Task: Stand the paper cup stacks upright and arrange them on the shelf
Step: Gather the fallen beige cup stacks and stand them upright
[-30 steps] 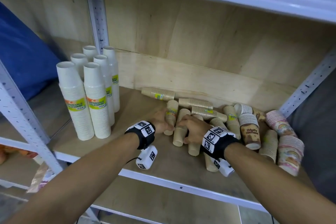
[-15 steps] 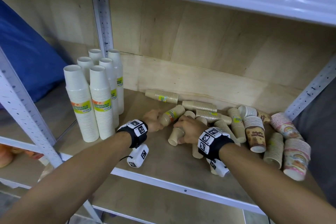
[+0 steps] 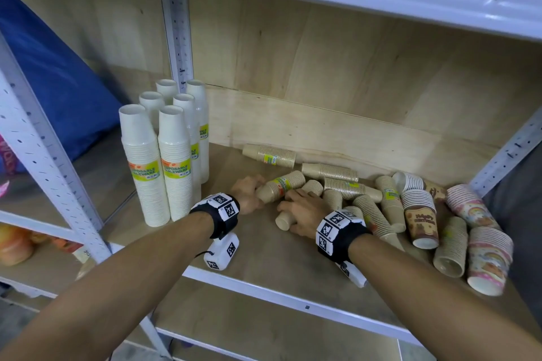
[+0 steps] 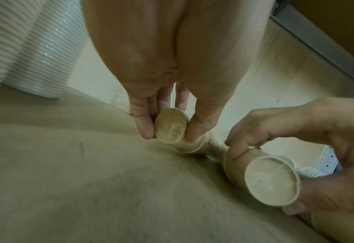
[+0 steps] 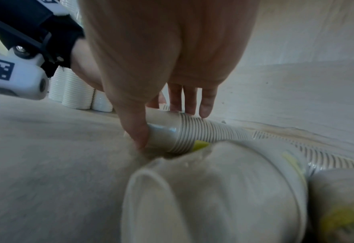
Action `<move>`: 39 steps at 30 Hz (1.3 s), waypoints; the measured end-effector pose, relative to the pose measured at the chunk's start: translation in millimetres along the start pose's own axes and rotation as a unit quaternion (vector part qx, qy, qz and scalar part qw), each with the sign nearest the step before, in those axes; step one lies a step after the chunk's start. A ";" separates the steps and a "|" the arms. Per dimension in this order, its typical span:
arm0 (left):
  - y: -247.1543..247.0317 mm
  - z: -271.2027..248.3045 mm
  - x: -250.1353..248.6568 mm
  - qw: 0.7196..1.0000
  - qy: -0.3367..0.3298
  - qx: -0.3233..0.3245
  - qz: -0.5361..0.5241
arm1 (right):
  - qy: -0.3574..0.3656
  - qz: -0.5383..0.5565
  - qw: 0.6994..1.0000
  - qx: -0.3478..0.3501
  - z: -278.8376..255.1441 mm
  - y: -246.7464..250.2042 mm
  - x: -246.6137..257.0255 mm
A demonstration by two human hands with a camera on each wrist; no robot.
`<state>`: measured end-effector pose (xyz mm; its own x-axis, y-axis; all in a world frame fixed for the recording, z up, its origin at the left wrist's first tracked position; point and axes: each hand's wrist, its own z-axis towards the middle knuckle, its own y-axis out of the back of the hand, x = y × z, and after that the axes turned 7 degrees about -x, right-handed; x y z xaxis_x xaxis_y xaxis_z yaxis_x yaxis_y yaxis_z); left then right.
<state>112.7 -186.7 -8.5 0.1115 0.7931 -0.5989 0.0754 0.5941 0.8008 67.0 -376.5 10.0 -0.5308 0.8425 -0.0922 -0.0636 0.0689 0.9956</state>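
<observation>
Several tan paper cup stacks (image 3: pixel 337 173) lie in a heap on the wooden shelf (image 3: pixel 264 261). My left hand (image 3: pixel 255 190) (image 4: pixel 170 133) pinches the base end of one tan stack (image 3: pixel 281 183) (image 4: pixel 170 127), which lies slanted with its rims to the right. My right hand (image 3: pixel 296 208) (image 5: pixel 167 125) grips a second tan stack (image 3: pixel 283 221) (image 5: pixel 182 133) just beside it, thumb on one side and fingers over the top. Both stacks still lie on their sides. Several white cup stacks (image 3: pixel 164 161) stand upright at the shelf's left end.
Printed brown stacks (image 3: pixel 419 214) and pink stacks (image 3: pixel 484 258) lie at the right end near the white upright post (image 3: pixel 504 155). The plywood back wall (image 3: pixel 322 126) is close behind the heap. Bare shelf board (image 3: pixel 234 167) shows between the white stacks and the heap.
Both hands have closed on tan stacks and dragged their base ends out of the heap. The left stack has swung from pointing at me to slanting rightward.
</observation>
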 end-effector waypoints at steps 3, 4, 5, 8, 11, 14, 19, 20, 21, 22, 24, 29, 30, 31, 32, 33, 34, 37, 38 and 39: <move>11.0 -0.3 -3.3 1.000 -0.004 -0.026 0.003 | -0.004 0.025 1.000 -0.018 2.4 9.2 -1.3; 15.6 -0.7 -5.2 0.999 -0.005 -0.038 -0.001 | -0.008 0.033 0.999 -0.028 4.1 13.9 -1.7; 20.3 -0.9 -7.3 0.999 -0.010 -0.048 -0.009 | -0.013 0.040 0.998 -0.040 5.9 19.3 -2.2; 34.4 0.0 -17.0 0.997 -0.029 -0.069 -0.032 | -0.035 0.069 0.993 -0.084 11.0 34.1 -5.0; 48.5 2.1 -28.2 0.993 -0.033 -0.105 -0.043 | -0.070 0.110 0.984 -0.118 15.8 48.4 -7.9; 64.8 3.2 -40.1 0.990 -0.050 -0.125 -0.050 | -0.108 0.151 0.971 -0.153 20.4 63.1 -9.4; 87.5 5.1 -55.9 0.987 -0.079 -0.139 -0.025 | -0.161 0.203 0.953 -0.161 23.5 79.8 -7.3; 90.1 4.9 -57.9 0.988 -0.075 -0.128 -0.034 | -0.166 0.216 0.948 -0.164 24.2 81.7 -6.9; 91.5 5.6 -58.9 0.990 -0.072 -0.115 -0.039 | -0.174 0.229 0.943 -0.168 24.9 82.8 -6.6; 92.4 5.7 -60.5 0.991 -0.069 -0.106 -0.044 | -0.181 0.239 0.938 -0.172 25.7 83.5 -6.4; 93.0 4.9 -64.5 0.993 -0.064 -0.093 -0.035 | -0.191 0.253 0.932 -0.174 26.9 83.8 -5.8; 87.5 1.4 -66.5 0.997 -0.050 -0.063 0.005 | -0.208 0.265 0.926 -0.171 27.6 76.9 -6.3; 85.9 1.0 -66.0 0.997 -0.049 -0.061 0.013 | -0.210 0.267 0.925 -0.170 27.4 75.2 -7.1; 84.6 0.8 -65.8 0.997 -0.047 -0.059 0.015 | -0.211 0.268 0.925 -0.168 27.2 73.6 -7.7; 83.7 0.6 -66.4 0.997 -0.048 -0.059 0.015 | -0.211 0.269 0.925 -0.167 27.2 72.3 -8.5; 83.3 0.2 -67.2 0.997 -0.050 -0.059 0.013 | -0.211 0.268 0.925 -0.167 27.1 71.5 -9.2; 82.9 -0.9 -68.6 0.997 -0.052 -0.058 0.011 | -0.213 0.267 0.925 -0.168 27.6 70.7 -9.6; 82.8 -2.4 -70.5 0.996 -0.058 -0.068 0.012 | -0.228 0.264 0.920 -0.176 29.3 71.9 -10.4; 82.4 -2.1 -70.4 0.996 -0.056 -0.071 0.014 | -0.231 0.264 0.920 -0.176 29.8 73.6 -10.3; 82.1 -1.6 -69.7 0.996 -0.054 -0.073 0.016 | -0.230 0.262 0.921 -0.173 30.5 75.5 -9.9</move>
<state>109.5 -193.0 98.9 0.2185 0.7969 -0.5632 -0.0731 0.5889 0.8049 93.3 -363.3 86.6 -0.1559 0.8540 0.4963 -0.2084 -0.5196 0.8286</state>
